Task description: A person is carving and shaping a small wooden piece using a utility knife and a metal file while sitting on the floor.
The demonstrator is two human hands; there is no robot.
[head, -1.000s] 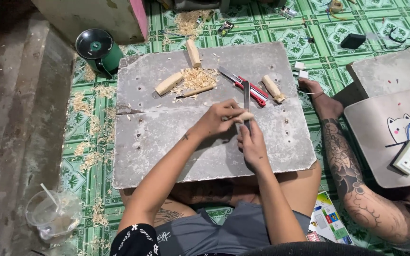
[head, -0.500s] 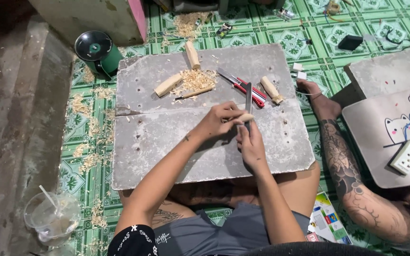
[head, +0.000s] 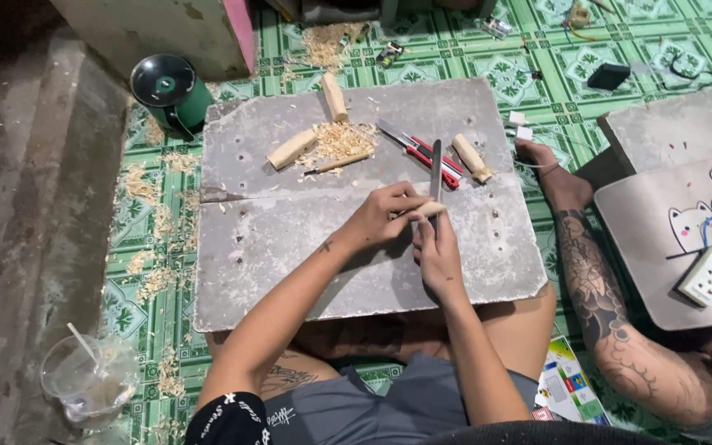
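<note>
While the person sits at the grey slab bench point(head: 290, 247), both hands meet just past its middle. The left hand point(head: 385, 216) has its fingers point(head: 405, 203) curled narrow around a small pale wooden piece point(head: 432, 209); only the piece's right end shows, poking out beyond the fingertips. The right hand point(head: 437, 257) lies just nearer the person than the wooden piece, its fingers closed on the handle of a knife point(head: 436, 170) whose blade runs straight away from the wooden piece towards the far edge of the bench. The blade's base sits against the wooden piece; whether it bites in cannot be told.

Beyond the wooden piece, farther from the person, a heap of shavings point(head: 341, 140) lies with two wooden blocks point(head: 292, 149) beside it, and red-handled tools point(head: 426, 154) rest just right of the shavings. Another wooden block point(head: 471, 157) lies right of those tools. Well right of the wooden piece, another person's tattooed arm point(head: 603, 305) rests on the green patterned floor point(head: 496, 74).
</note>
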